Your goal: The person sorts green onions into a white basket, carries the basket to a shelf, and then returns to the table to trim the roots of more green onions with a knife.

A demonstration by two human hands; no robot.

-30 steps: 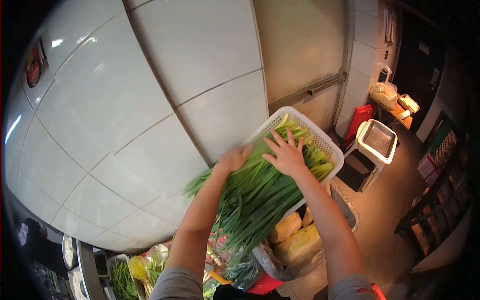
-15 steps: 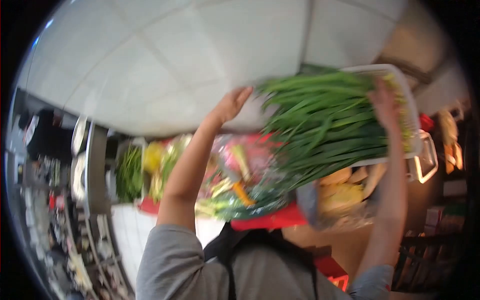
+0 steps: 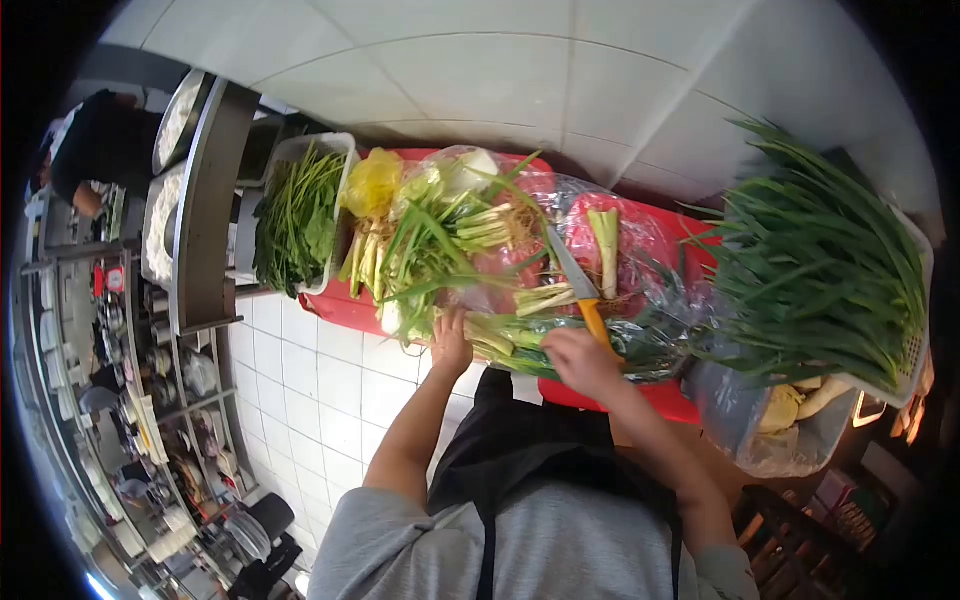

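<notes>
A red cutting board covered with clear plastic lies on the counter in front of me. My left hand grips the pale ends of a bundle of green onion stalks lying along the board's near edge. My right hand is closed around the orange handle of a knife. The knife's blade points away from me over the plastic. More trimmed stalks and one cut leek piece lie further back on the board.
A white basket heaped with long green chives stands at the right. Below it is a clear bag of pale cabbage. A tray of leafy greens and a yellow bag are at the left. A person in black stands far left by metal shelves.
Both hands have left the chive basket, which now rests at the right. My view has swung down to the cutting board, where the left hand took the stalks and the right took the knife.
</notes>
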